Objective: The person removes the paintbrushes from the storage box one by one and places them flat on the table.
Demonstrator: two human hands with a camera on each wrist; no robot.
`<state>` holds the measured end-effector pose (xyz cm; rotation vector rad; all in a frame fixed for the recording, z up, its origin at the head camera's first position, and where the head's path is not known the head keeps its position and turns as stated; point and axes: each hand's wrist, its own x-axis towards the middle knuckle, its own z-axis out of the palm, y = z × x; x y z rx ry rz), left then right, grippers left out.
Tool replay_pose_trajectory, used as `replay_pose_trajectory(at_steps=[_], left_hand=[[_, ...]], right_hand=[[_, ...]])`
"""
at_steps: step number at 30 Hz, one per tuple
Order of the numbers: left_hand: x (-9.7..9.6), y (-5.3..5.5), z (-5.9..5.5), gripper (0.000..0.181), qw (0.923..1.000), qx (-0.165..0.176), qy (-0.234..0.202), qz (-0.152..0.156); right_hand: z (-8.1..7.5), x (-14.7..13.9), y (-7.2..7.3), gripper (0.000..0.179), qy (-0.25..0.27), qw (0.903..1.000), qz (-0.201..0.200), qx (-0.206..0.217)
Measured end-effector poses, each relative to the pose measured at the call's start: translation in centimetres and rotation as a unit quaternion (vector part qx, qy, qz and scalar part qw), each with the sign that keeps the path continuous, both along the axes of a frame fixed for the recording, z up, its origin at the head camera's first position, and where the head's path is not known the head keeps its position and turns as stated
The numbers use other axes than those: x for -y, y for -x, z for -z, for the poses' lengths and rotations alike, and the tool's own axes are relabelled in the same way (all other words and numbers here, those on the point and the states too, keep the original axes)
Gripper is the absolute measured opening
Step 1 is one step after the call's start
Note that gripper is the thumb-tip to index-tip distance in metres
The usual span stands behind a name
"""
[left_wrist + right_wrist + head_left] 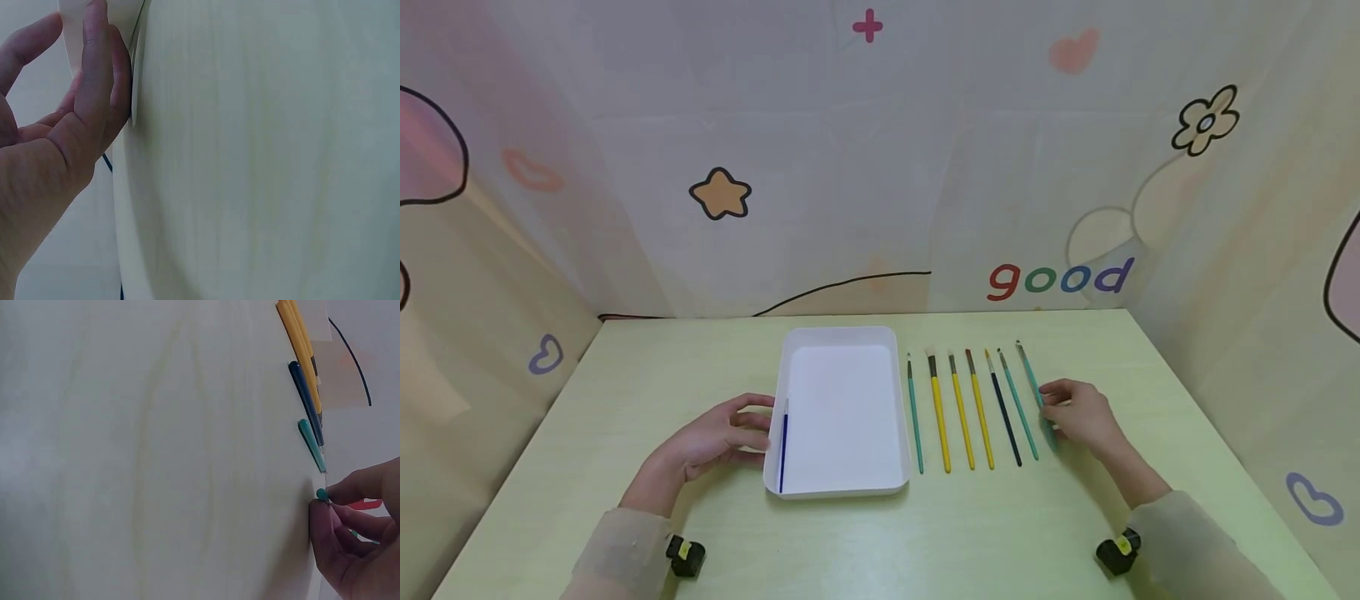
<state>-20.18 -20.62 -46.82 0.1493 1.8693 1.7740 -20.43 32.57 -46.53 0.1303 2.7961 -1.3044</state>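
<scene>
A white rectangular tray (850,400) lies left of the middle of the table, with a thin dark-blue paintbrush (784,454) along its left inner side. My left hand (715,435) is at the tray's left wall, fingers loosely bent and fingertips right at the rim. In the left wrist view, those fingers (95,81) lie along the tray's outer side. My right hand (1084,418) pinches the rightmost teal paintbrush (1028,372) between thumb and fingers near its handle. The right wrist view shows the brush's rounded teal handle end (322,494) between the fingertips.
Right of the tray several paintbrushes lie in a row, bristles away from me: a teal brush (913,417), yellow brushes (940,417), a dark-blue brush (1004,417) and another teal brush (1018,408). A printed curtain (820,208) closes off the table's back and sides.
</scene>
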Motion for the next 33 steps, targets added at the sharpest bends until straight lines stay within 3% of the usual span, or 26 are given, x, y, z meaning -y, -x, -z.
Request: replay_pose_trajectory(at_steps=[6,18,23,28,33], left_hand=[[0.1,0.0,0.0,0.074,1.0,0.002,-0.001,0.001],[0.1,0.1,0.1,0.074,1.0,0.002,-0.007,0.003],[0.1,0.1,0.0,0.074,1.0,0.0,-0.008,0.005],[0.1,0.1,0.1,0.074,0.9999,0.0,-0.009,0.007],[0.1,0.1,0.1,0.074,1.0,0.0,-0.008,0.005]], right_hand=[[0.1,0.3,0.1,0.03,-0.046,0.9987,-0.008,-0.018],[0.2,0.2,0.3,0.033,-0.075,0.9968,-0.016,-0.023],[-0.1,0.4,0.3,0.033,-0.09,0.9949,-0.008,-0.045],[-0.7,1.5,0.3,0.03,-0.055,0.9948,-0.024,-0.082],[-1.3,3.6,0.3,0.029,0.025,0.995,-0.057,-0.078]])
